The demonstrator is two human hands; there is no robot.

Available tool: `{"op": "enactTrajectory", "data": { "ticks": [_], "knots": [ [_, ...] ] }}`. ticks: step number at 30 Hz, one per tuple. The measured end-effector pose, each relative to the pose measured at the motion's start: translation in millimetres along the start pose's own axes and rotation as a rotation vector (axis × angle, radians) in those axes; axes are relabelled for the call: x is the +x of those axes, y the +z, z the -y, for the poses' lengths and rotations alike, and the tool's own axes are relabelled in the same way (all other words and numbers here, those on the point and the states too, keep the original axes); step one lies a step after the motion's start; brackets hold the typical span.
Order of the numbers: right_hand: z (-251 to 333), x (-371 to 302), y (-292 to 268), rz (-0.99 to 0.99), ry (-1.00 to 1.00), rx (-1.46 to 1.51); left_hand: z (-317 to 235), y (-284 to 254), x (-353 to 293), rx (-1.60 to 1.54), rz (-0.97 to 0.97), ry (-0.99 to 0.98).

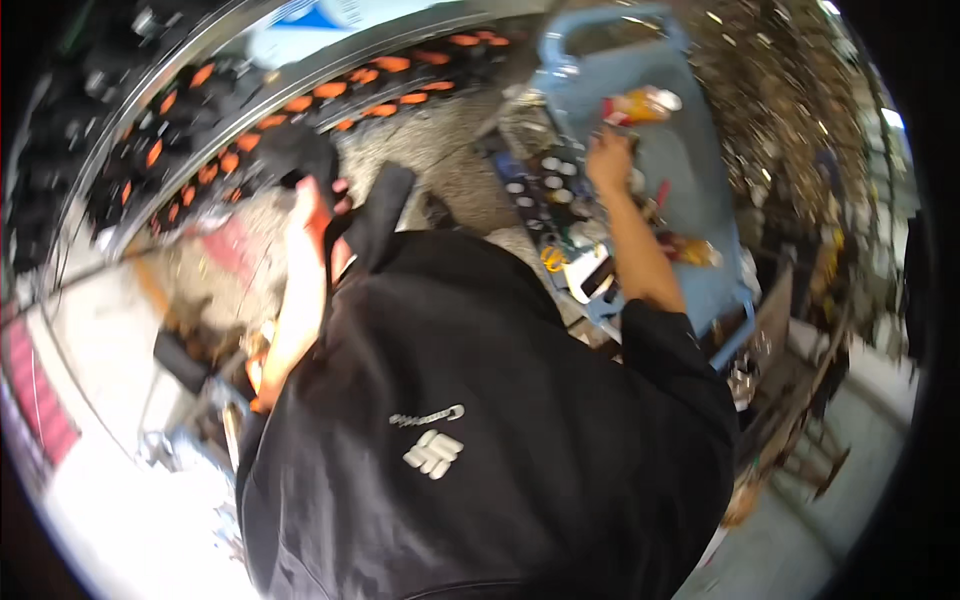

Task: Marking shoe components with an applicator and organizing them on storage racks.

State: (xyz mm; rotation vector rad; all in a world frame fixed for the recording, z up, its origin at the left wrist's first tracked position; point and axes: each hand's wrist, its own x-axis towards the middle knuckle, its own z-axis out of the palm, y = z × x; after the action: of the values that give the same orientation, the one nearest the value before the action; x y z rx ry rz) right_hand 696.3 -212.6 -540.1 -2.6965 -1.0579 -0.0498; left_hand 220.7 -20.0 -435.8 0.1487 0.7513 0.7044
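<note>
My left hand point(312, 215) is closed around a black object point(300, 150), blurred and partly hidden by the fingers, so its kind is unclear. Just right of that hand, a broad black strap-like piece point(385, 205) sticks up. Over the left edge of a blue plastic tray or cart top point(690, 150), my right hand point(610, 160) has its fingers drawn together; what they hold, if anything, I cannot make out. A bottle with orange-yellow contents and a white cap point(640, 105) lies just beyond those fingers. Another similar bottle point(690, 250) lies nearer, beside my right forearm.
Small white-topped containers point(555, 180), yellow-handled scissors point(553, 259) and a phone-like dark object point(598, 278) sit left of the blue surface. Along the far left runs a metal-edged rack point(250, 120) of black items with orange parts. Blurred clutter point(780, 100) fills the far right.
</note>
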Motion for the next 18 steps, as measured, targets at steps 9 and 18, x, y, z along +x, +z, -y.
{"op": "enactTrajectory", "data": {
  "ticks": [9, 18],
  "knots": [
    [59.0, 4.6, 4.1, -0.022, -0.257, 0.374, -38.7, -41.8, 21.4, -0.386, 0.495, -0.276],
    [394.1, -116.0, -165.7, 0.659, -1.144, 0.989, -54.8, -56.7, -30.1, -0.382, 0.405, -0.083]
  ]
}}
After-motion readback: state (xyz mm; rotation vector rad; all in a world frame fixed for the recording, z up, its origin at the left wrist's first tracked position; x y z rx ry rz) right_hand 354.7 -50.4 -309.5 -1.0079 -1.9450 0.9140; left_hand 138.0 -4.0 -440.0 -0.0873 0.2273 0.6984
